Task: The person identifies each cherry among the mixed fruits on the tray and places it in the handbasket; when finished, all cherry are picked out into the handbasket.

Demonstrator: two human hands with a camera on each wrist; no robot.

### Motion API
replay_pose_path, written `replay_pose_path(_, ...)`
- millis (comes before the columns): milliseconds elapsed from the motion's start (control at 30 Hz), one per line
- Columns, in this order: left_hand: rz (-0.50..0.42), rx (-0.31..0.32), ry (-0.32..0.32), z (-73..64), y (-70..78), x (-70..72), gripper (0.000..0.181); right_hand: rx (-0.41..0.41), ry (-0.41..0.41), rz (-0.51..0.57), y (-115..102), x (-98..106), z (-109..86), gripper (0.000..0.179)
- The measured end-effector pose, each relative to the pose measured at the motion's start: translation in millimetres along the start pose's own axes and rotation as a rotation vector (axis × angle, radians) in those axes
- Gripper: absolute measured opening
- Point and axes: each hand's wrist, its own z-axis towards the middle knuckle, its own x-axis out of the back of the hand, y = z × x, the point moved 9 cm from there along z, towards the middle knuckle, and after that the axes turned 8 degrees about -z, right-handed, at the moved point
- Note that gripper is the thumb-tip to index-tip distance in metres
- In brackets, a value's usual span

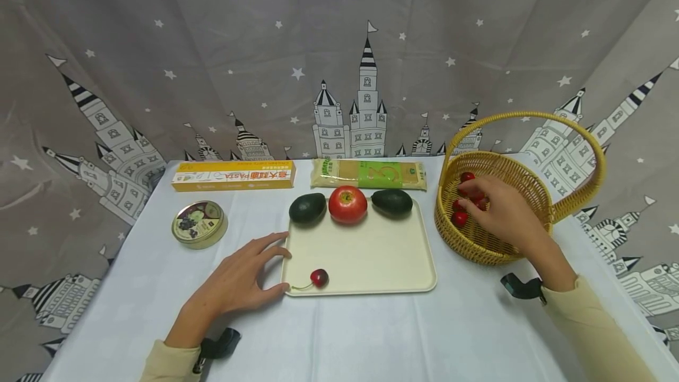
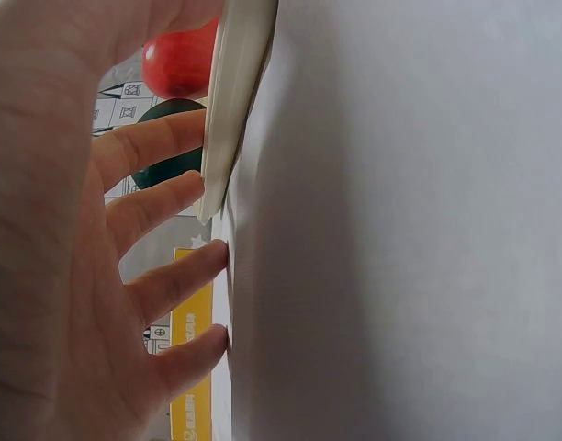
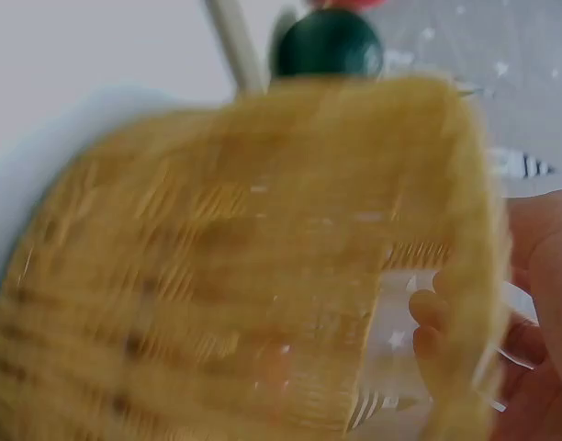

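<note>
At the left edge of the cream tray, my left hand rests with fingers spread, its fingertips and thumb at the rim. A cherry with a stem lies in the tray's near left corner. My right hand reaches into the wicker basket, its thumb and index finger apart over several red cherries. In the right wrist view, the blurred basket side covers much of that hand. Along the tray's far side sit a tomato and two avocados.
A yellow pasta box and a pasta packet lie along the table's back. Left of the tray is a round tin. The basket's tall handle arches up beyond my right hand. A patterned curtain hangs behind.
</note>
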Motion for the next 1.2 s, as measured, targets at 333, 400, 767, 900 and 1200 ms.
replay_pose_path(333,-0.006,-0.005,0.004,0.5,2.3,2.2,0.047,0.056,-0.001,0.092,-46.5,-11.1,6.0,0.031)
replay_pose_path(400,-0.005,-0.006,0.002,0.8,2.4,2.1,0.047,0.068,-0.008,0.115,-54.8,-14.1,6.5,0.031)
replay_pose_path(767,-0.003,0.002,-0.009,0.2,1.3,0.9,0.048,0.150,-0.082,0.201,-100.3,-39.6,11.7,0.035)
replay_pose_path(900,0.004,-0.003,-0.009,0.5,1.2,0.8,0.049,0.187,-0.123,0.235,-121.3,-49.5,12.0,0.038)
replay_pose_path(1200,-0.002,-0.014,0.001,0.0,1.8,1.8,0.048,0.270,-0.206,0.226,-158.0,-78.6,10.2,0.038)
